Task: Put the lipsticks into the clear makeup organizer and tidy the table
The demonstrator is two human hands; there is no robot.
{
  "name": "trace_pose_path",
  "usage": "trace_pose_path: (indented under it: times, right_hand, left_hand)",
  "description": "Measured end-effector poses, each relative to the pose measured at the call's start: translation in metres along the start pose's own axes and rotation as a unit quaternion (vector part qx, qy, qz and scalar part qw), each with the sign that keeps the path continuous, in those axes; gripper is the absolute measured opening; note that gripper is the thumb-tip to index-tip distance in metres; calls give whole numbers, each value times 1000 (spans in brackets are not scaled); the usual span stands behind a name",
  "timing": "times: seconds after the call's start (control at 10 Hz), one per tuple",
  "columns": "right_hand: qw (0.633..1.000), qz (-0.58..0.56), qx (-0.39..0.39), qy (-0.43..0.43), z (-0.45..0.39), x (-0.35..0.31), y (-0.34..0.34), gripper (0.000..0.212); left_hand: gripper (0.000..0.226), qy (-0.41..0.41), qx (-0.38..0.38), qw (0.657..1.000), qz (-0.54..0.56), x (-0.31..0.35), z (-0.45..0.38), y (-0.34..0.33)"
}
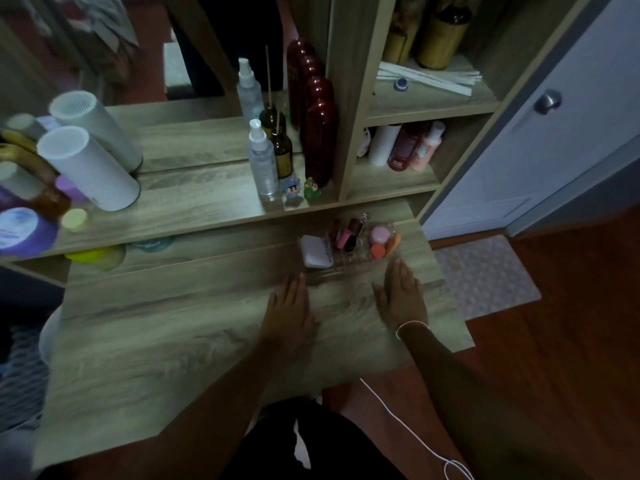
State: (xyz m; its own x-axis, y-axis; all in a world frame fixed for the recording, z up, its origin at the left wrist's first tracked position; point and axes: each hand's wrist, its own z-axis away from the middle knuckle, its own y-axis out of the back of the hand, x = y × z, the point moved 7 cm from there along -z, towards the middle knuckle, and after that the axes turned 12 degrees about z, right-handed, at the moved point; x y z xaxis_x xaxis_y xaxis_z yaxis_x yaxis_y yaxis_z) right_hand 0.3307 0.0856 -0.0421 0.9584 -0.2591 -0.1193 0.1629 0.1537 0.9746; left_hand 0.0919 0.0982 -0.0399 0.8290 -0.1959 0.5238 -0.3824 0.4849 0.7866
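Note:
The clear makeup organizer (325, 271) stands on the wooden table (173, 341) near its far right corner. Several lipsticks (346, 237) stand upright in its middle slots. A white case (314, 255) lies in its left part; pink and orange round items (379, 241) fill its right part. My left hand (289, 308) lies flat on the table, fingertips at the organizer's front left edge. My right hand (400, 294) lies flat too, fingertips at the front right corner. Both hands hold nothing.
A raised shelf (194, 202) behind the table carries spray bottles (261, 161), brown diffuser bottles, dark red bottles (318, 140), two small figurines (301, 191) and white cylinders (86, 168) before a mirror. Open shelves with bottles stand at right. A white door (554, 133) and a floor mat (485, 275) lie beyond.

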Motion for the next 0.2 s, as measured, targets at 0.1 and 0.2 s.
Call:
trace_pose_path:
  times: [0.1,0.2]
  right_hand:
    - [1000,-9,7,-1,14,-9,4,64]
    - [999,-21,17,-19,29,-17,11,61]
  left_hand:
    - [74,-10,-1,1000,-6,3,9,5]
    - [69,-43,6,999,-19,8,18,8]
